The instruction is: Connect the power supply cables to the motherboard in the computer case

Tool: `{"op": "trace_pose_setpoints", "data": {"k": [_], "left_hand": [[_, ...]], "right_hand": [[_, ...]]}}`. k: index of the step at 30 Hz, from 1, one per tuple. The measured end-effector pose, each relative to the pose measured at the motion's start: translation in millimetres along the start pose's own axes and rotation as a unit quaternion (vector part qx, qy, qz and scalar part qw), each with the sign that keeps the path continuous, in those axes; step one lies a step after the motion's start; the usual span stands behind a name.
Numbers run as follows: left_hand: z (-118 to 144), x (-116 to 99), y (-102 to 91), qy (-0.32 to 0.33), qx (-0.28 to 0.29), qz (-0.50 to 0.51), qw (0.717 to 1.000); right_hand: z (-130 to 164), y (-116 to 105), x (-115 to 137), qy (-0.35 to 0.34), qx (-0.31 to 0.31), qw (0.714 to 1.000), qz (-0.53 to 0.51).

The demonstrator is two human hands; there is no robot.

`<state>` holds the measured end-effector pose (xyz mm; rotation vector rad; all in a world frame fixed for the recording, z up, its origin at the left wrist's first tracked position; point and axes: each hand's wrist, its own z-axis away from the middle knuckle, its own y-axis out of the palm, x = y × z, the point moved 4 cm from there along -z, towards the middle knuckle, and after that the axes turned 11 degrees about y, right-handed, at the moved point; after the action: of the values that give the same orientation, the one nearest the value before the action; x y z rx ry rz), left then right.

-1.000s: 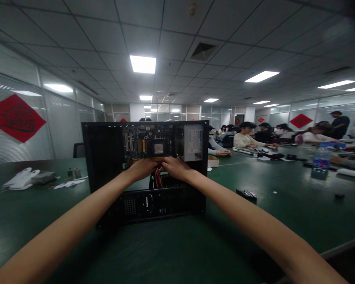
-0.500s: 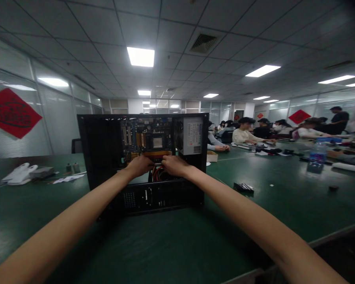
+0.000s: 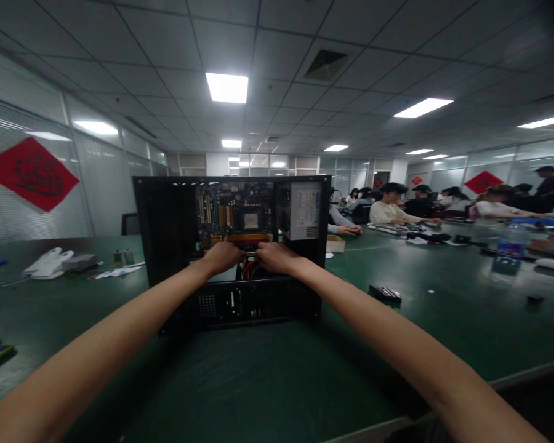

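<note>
Head view: your left hand point(image 3: 222, 255) and right hand point(image 3: 274, 256) meet inside the open computer case point(image 3: 166, 246), fingers curled on the orange slots point(image 3: 249, 239) just beyond your fingertips; whether they pinch anything, I cannot tell. Red cables point(image 3: 248, 269) below your fingers could snag, and uneven pressure could flex the motherboard point(image 3: 235, 212).
</note>
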<state>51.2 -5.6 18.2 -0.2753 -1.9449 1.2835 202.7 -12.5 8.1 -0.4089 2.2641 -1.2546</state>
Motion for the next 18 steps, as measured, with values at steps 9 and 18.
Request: {"op": "trace_pose_setpoints", "data": {"k": [9,18], "left_hand": [[0.2,4.9,4.0,-0.009,-0.025,0.003,1.0],[2.4,7.6,6.3,-0.021,-0.036,0.019,0.999]], "right_hand": [[1.6,-2.9,1.0,0.002,0.006,1.0,-0.005],[1.4,-1.8,0.0,0.005,0.013,1.0,-0.001]]}}
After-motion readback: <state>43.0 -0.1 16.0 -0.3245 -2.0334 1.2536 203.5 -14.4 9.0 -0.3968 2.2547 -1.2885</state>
